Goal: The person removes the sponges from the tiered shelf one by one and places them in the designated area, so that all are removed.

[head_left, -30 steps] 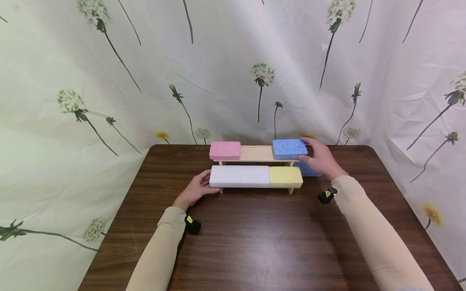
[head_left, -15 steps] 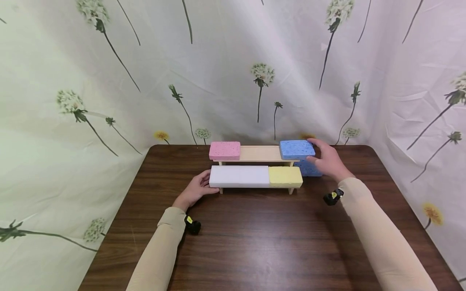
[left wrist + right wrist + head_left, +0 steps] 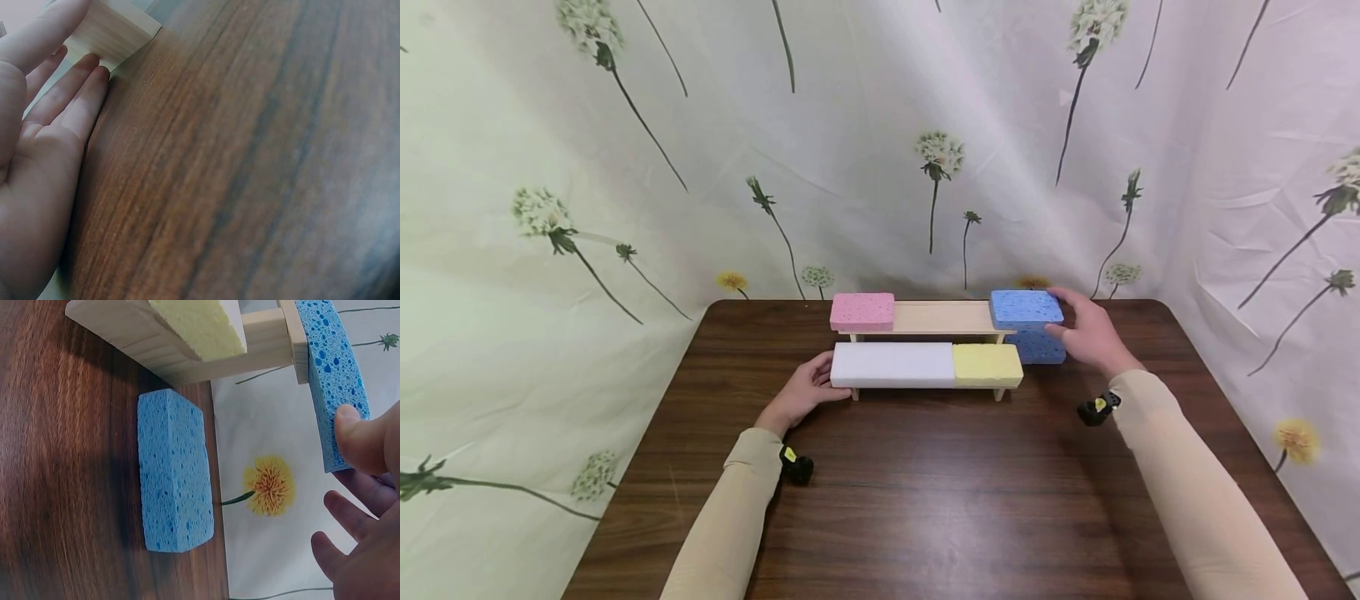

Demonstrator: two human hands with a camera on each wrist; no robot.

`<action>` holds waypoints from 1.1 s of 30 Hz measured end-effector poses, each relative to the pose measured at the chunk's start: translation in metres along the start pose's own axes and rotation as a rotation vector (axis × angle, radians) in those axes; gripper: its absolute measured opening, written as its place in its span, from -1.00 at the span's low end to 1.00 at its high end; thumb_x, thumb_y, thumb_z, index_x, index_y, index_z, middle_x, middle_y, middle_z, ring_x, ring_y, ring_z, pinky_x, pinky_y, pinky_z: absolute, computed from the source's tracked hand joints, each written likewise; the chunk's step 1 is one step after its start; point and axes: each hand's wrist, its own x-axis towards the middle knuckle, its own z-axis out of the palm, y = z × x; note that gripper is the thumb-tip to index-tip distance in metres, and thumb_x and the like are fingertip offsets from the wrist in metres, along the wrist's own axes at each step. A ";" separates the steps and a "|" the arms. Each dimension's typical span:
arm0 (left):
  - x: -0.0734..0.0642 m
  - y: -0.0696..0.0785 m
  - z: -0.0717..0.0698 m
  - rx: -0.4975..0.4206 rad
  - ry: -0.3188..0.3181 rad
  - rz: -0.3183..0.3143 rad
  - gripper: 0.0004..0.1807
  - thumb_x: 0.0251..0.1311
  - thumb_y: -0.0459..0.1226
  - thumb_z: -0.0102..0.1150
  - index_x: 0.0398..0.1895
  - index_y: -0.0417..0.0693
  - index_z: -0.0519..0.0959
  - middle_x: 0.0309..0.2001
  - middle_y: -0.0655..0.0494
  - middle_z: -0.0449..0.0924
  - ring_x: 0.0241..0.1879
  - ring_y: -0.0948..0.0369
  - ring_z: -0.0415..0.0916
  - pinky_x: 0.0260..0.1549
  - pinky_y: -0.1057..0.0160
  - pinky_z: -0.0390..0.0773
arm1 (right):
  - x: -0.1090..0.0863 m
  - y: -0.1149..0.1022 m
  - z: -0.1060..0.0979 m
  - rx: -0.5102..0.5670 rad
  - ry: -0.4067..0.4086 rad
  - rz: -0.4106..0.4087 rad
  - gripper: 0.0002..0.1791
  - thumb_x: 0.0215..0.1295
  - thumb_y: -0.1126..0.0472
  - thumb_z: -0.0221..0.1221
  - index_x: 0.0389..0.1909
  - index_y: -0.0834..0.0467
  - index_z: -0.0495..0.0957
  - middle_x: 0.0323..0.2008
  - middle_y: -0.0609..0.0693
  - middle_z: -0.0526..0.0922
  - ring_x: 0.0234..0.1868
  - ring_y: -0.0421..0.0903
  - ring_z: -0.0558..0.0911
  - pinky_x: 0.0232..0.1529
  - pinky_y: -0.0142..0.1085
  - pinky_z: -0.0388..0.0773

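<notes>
A blue sponge (image 3: 1028, 306) lies on the right end of the upper tier of a small two-tier wooden shelf (image 3: 942, 317), jutting past its edge. My right hand (image 3: 1088, 332) pinches its outer end, with the thumb (image 3: 361, 439) on the near side. Beneath that, a second blue sponge (image 3: 176, 475) stands on its long side on the table. My left hand (image 3: 807, 387) rests at the lower tier's left end, its nearly straight fingers touching the wooden side (image 3: 115, 31). A pink sponge (image 3: 862, 311) occupies the upper tier's left end.
White blocks (image 3: 891, 364) and a yellow sponge (image 3: 987, 365) sit side by side on the lower tier. The shelf stands near the back of a dark wooden table (image 3: 910, 500). Dandelion-print fabric (image 3: 865, 167) hangs behind and at both sides.
My right hand has slid the upper blue sponge to the right, beyond the shelf's end, baring more of the upper board. The left hand keeps its place.
</notes>
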 end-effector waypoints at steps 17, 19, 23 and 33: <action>0.001 -0.001 0.001 -0.004 0.000 0.003 -0.11 0.16 -0.51 0.49 0.55 -0.23 0.28 0.44 -0.28 0.40 0.40 -0.06 0.41 0.28 0.27 0.53 | -0.006 0.010 -0.012 -0.006 0.051 0.009 -0.28 0.45 0.35 0.24 0.57 0.30 0.22 0.51 0.40 0.28 0.55 0.40 0.18 0.51 0.33 0.10; 0.001 0.000 0.001 -0.006 0.000 0.002 -0.11 0.16 -0.51 0.49 0.55 -0.23 0.28 0.44 -0.28 0.40 0.41 -0.07 0.41 0.28 0.27 0.53 | -0.006 0.012 -0.014 -0.012 0.059 0.001 -0.27 0.44 0.35 0.25 0.56 0.31 0.23 0.49 0.42 0.29 0.53 0.42 0.20 0.50 0.33 0.13; 0.000 -0.001 0.001 -0.006 -0.002 0.000 -0.12 0.16 -0.51 0.50 0.55 -0.23 0.29 0.44 -0.27 0.41 0.41 -0.06 0.41 0.30 0.26 0.52 | -0.008 0.015 -0.016 -0.013 0.063 0.006 -0.27 0.44 0.36 0.25 0.56 0.31 0.23 0.49 0.44 0.29 0.52 0.43 0.22 0.47 0.35 0.16; -0.001 -0.001 -0.001 0.011 -0.006 -0.001 -0.11 0.18 -0.46 0.51 0.56 -0.21 0.28 0.45 -0.26 0.40 0.42 -0.07 0.40 0.36 0.15 0.48 | -0.013 0.025 -0.020 -0.013 0.069 0.020 -0.30 0.43 0.38 0.23 0.54 0.32 0.25 0.48 0.45 0.31 0.49 0.43 0.26 0.44 0.35 0.21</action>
